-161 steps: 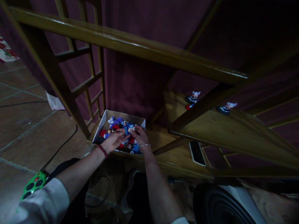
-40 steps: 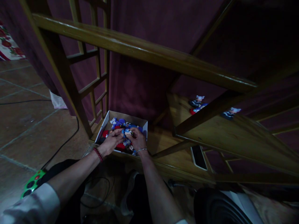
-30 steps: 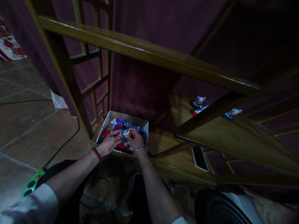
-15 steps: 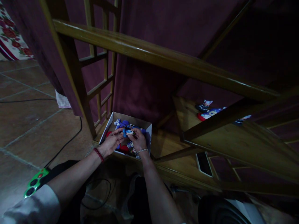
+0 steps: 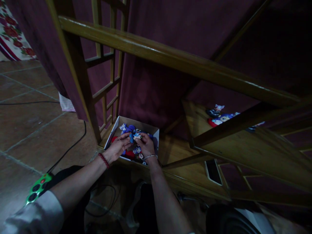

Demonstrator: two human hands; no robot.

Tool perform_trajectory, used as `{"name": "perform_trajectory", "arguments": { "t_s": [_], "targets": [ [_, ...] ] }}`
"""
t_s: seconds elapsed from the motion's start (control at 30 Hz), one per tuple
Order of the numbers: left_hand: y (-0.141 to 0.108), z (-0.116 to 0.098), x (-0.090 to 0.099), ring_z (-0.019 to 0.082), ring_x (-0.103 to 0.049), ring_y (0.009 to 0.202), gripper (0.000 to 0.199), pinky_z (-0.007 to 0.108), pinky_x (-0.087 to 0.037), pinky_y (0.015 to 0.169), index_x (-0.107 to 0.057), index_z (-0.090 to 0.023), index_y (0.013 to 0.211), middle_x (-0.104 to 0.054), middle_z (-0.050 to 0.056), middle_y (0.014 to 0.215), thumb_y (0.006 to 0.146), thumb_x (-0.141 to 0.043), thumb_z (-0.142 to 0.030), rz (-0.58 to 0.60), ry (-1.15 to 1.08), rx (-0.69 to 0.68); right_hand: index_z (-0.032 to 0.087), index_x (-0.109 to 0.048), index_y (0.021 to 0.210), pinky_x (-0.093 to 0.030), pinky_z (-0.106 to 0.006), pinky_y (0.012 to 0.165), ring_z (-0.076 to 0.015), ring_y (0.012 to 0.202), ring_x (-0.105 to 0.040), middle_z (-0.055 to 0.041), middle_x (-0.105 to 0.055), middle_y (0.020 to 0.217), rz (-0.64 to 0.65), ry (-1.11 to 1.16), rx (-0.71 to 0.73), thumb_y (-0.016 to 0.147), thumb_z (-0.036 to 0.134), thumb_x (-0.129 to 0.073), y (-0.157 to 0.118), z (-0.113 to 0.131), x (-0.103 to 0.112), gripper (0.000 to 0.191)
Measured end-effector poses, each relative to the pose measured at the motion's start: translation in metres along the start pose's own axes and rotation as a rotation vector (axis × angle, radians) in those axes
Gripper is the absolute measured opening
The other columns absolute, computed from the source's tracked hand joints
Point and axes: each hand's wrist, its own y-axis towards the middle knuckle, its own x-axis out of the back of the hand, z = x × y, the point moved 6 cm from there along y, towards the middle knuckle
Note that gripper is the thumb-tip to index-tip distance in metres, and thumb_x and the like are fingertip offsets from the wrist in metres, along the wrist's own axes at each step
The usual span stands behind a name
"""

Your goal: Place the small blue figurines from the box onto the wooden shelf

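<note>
Purple curtain (image 5: 151, 87) hangs in folds behind a wooden stand (image 5: 156, 49) on a tiled floor (image 5: 34, 136), in dim light. On the stand's lower shelf (image 5: 170, 151) sits a shallow cardboard box (image 5: 146, 127) with pale outer walls, partly filled with small toys. Over it, both hands grip one blue toy (image 5: 132, 137): the left hand (image 5: 117, 148) pinches its blue end with the fingertips, while the right hand (image 5: 147, 145) holds the paler end between thumb and fingers. Compared with half a second ago, the hold is the same and the toy differs only slightly in tilt; the view has swung a little, exposing more of a red-based toy (image 5: 223, 119) beside a post on the upper shelf (image 5: 234, 138). This suggests handling or close inspection, with the toy not yet released.

Note the materials: glossy varnished rails, square-edged; smooth, rounded toys, probably plastic or rubber, including a purple one (image 5: 131, 127) in the box; a red beaded bracelet (image 5: 104, 160) on the left wrist and a thin, shiny bracelet (image 5: 150, 156) on the right.
</note>
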Motion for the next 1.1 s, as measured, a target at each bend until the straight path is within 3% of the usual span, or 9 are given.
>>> {"name": "perform_trajectory", "arguments": {
  "t_s": [0.53,0.8,1.1],
  "targets": [
    [-0.0024,-0.0010,-0.0016,0.010,-0.060,0.075,0.019,0.023,-0.049,0.074,-0.061,-0.013,0.088,-0.064,0.003,0.081,0.070,-0.061,-0.008,-0.007,0.040,-0.015,0.021,-0.059,0.092,-0.049,-0.028,0.070,-0.0163,0.076,-0.061,-0.0005,-0.066,0.081,-0.017,-0.021,0.053,0.063,0.029,-0.064,-0.0008,0.0057,0.0041,0.031],
    [-0.0017,-0.0007,-0.0006,0.011,-0.060,0.072,0.003,0.027,-0.049,0.076,-0.060,-0.011,0.073,-0.062,0.003,0.072,0.071,-0.060,-0.009,-0.008,0.041,-0.026,0.022,-0.060,0.092,-0.049,-0.029,0.072,-0.0166,0.079,-0.060,-0.0001,-0.065,0.083,-0.008,-0.067,0.077,0.064,0.029,-0.062,-0.0010,0.0080,0.0045,0.029],
    [-0.0026,0.0000,0.0017,0.010,-0.058,0.067,0.006,0.026,-0.049,0.073,-0.058,-0.010,0.065,-0.060,0.002,0.066,0.067,-0.064,-0.008,-0.028,0.059,-0.028,0.024,-0.060,0.091,-0.049,-0.029,0.073,-0.0159,0.080,-0.060,0.0014,-0.065,0.086,0.021,-0.123,0.103,0.064,0.032,-0.062,-0.0011,0.0073,0.0048,0.028]
  ]
}}
